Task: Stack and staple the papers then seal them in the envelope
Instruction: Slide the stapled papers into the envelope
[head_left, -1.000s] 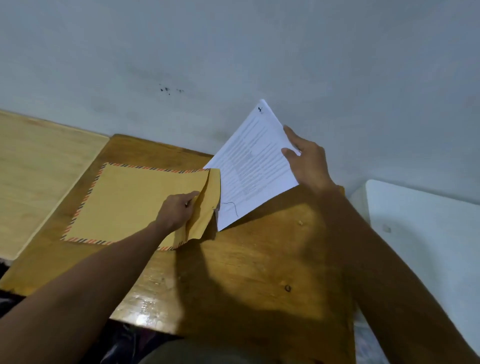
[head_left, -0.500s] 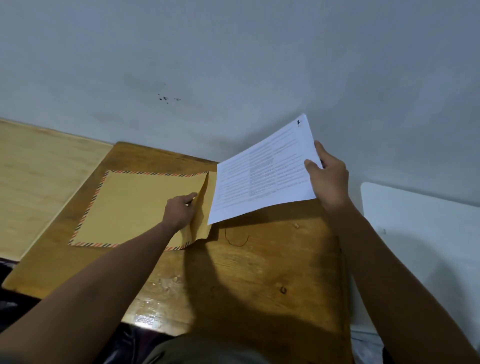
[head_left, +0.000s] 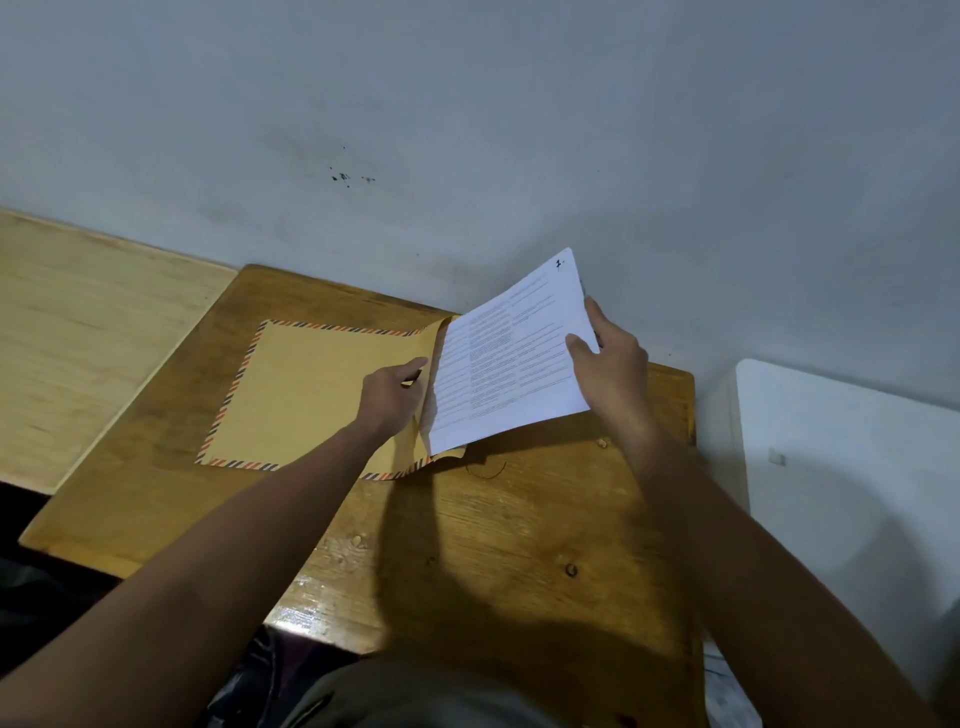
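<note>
a kraft envelope (head_left: 306, 395) with striped edging lies flat on the wooden surface (head_left: 493, 545), mouth facing right. the left hand (head_left: 390, 396) pinches its flap open; the right hand (head_left: 613, 371) grips the white printed papers (head_left: 506, 358), their near-left edge at the mouth, long axis running left-right.
</note>
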